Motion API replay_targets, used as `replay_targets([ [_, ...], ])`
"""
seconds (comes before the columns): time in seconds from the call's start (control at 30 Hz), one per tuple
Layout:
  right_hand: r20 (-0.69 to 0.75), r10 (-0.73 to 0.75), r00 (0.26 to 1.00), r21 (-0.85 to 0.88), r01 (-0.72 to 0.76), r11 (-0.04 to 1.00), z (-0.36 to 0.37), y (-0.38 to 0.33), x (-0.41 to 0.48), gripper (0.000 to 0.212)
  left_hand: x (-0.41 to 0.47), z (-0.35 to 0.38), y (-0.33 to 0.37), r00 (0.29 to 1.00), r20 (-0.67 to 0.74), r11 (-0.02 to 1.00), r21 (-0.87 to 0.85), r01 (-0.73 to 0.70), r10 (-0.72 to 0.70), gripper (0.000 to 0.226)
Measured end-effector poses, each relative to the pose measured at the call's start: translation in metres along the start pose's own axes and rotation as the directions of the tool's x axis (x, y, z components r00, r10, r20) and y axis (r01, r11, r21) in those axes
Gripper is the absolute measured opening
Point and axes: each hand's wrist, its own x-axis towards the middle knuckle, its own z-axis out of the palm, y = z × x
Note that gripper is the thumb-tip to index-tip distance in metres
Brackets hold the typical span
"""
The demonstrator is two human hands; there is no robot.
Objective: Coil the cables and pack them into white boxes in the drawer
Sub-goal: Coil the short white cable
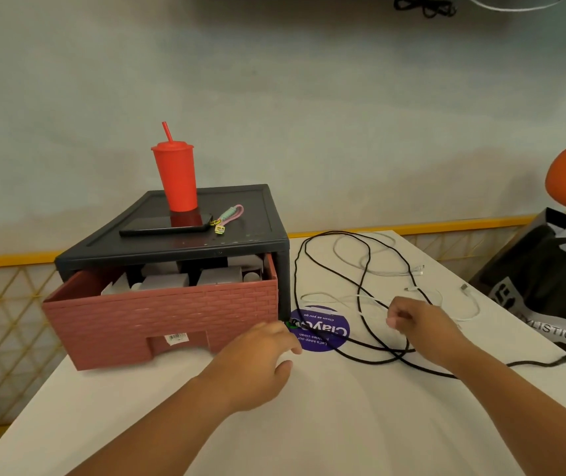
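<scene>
Cables are found loose and uncoiled on the white table [309, 424], just to the right of the drawer [171, 314]: a long black cable [296, 283] is sprawled in wide, overlapping loops, and a thinner white cable [394, 271] is tangled through it. The drawer is pulled well out of its dark cabinet [240, 242], presumably so that the white boxes [164, 281] inside can be reached from above without another move. The left hand [261, 359] is held low by the drawer's right front corner, at the edge of a purple sticker [322, 333], with its fingers loosely bent and nothing plainly gripped; it seems placed to take the black cable's near end. The right hand [422, 328] is set further right of the drawer, over the crossing strands, with its fingers curled; whether a strand is pinched cannot be told through the blur. Coiling is judged not yet begun. On top of the cabinet a red cup [175, 180] and a phone [158, 226] are kept, out of the cables' way.
</scene>
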Motion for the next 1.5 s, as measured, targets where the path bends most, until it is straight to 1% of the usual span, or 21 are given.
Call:
replay_targets([
  [0.03, -0.017, -0.021, 1.0, 0.003, 0.021, 1.0, -0.004, -0.004, 0.0, 0.026, 0.0, 0.0, 0.001, 1.0, -0.005, 1.0, -0.009, 0.002, -0.002, 0.029],
  [0.1, -0.002, -0.05, 0.999, -0.019, 0.05, 0.999, -0.01, -0.01, -0.001, 0.026, -0.002, -0.002, 0.002, 1.0, -0.005, 1.0, -0.023, 0.009, -0.009, 0.029],
  [0.2, 0.069, -0.089, 0.994, -0.047, 0.092, 0.995, -0.014, -0.023, -0.01, 0.026, -0.006, -0.001, 0.003, 1.0, -0.006, 0.999, -0.042, 0.015, -0.016, 0.032],
  [0.27, 0.128, -0.14, 0.982, -0.042, 0.147, 0.988, -0.016, -0.036, -0.02, 0.025, -0.01, -0.002, 0.004, 1.0, -0.015, 0.998, -0.062, 0.013, -0.014, 0.039],
  [0.4, 0.261, -0.242, 0.935, 0.068, 0.232, 0.97, -0.023, -0.058, -0.046, 0.024, -0.017, -0.003, 0.01, 0.999, -0.046, 0.996, -0.091, 0.007, -0.011, 0.057],
  [0.5, 0.366, -0.305, 0.879, 0.189, 0.25, 0.95, -0.034, -0.072, -0.064, 0.024, -0.022, -0.001, 0.015, 0.999, -0.045, 0.996, -0.089, 0.019, -0.023, 0.063],
  [0.57, 0.41, -0.351, 0.842, 0.276, 0.252, 0.928, -0.045, -0.081, -0.076, 0.024, -0.025, 0.003, 0.016, 0.999, -0.043, 0.995, -0.101, -0.003, -0.002, 0.055],
  [0.7, 0.415, -0.44, 0.796, 0.503, 0.203, 0.84, -0.067, -0.091, -0.094, 0.022, -0.031, 0.008, 0.019, 1.0, 0.008, 0.989, -0.149, -0.007, 0.008, 0.022],
  [0.77, 0.389, -0.469, 0.793, 0.591, 0.176, 0.787, -0.074, -0.092, -0.099, 0.022, -0.034, 0.009, 0.021, 0.999, 0.03, 0.981, -0.19, 0.024, -0.019, 0.019],
  [0.83, 0.352, -0.451, 0.82, 0.608, 0.166, 0.776, -0.078, -0.088, -0.101, 0.019, -0.04, 0.007, 0.019, 0.992, 0.05, 0.946, -0.299, 0.123, -0.114, 0.022],
  [0.9, 0.322, -0.395, 0.86, 0.56, 0.164, 0.812, -0.081, -0.081, -0.1, 0.011, -0.049, 0.003, 0.014, 0.974, 0.091, 0.88, -0.418, 0.225, -0.206, 0.026],
  [0.93, 0.319, -0.358, 0.878, 0.506, 0.162, 0.847, -0.08, -0.076, -0.099, 0.007, -0.054, 0.0, 0.009, 0.965, 0.109, 0.856, -0.446, 0.26, -0.237, 0.027],
  [0.97, 0.331, -0.322, 0.887, 0.439, 0.158, 0.885, -0.079, -0.071, -0.098, 0.005, -0.06, -0.004, 0.003, 0.956, 0.128, 0.838, -0.461, 0.292, -0.263, 0.027],
  [1.07, 0.417, -0.204, 0.886, 0.17, 0.145, 0.975, -0.064, -0.05, -0.096, 0.012, -0.078, -0.014, -0.016, 0.919, 0.193, 0.77, -0.501, 0.395, -0.345, 0.03],
  [1.13, 0.448, -0.147, 0.882, 0.014, 0.157, 0.987, -0.049, -0.033, -0.096, 0.015, -0.09, -0.018, -0.028, 0.888, 0.229, 0.746, -0.482, 0.459, -0.399, 0.031],
  [1.2, 0.453, -0.115, 0.884, -0.074, 0.166, 0.983, -0.034, -0.016, -0.096, 0.016, -0.1, -0.02, -0.041, 0.865, 0.23, 0.74, -0.45, 0.5, -0.445, 0.032],
  [1.27, 0.456, -0.098, 0.885, -0.104, 0.162, 0.981, -0.022, -0.005, -0.098, 0.017, -0.109, -0.021, -0.054, 0.868, 0.204, 0.765, -0.411, 0.496, -0.453, 0.037],
  [1.37, 0.455, -0.097, 0.885, -0.093, 0.156, 0.983, -0.009, 0.003, -0.103, 0.023, -0.119, -0.021, -0.067, 0.89, 0.164, 0.822, -0.341, 0.456, -0.425, 0.043],
  [1.5, 0.469, -0.098, 0.878, -0.063, 0.144, 0.988, -0.008, 0.003, -0.103, 0.02, -0.116, -0.024, -0.066, 0.904, 0.225, 0.811, -0.401, 0.425, -0.363, 0.064],
])
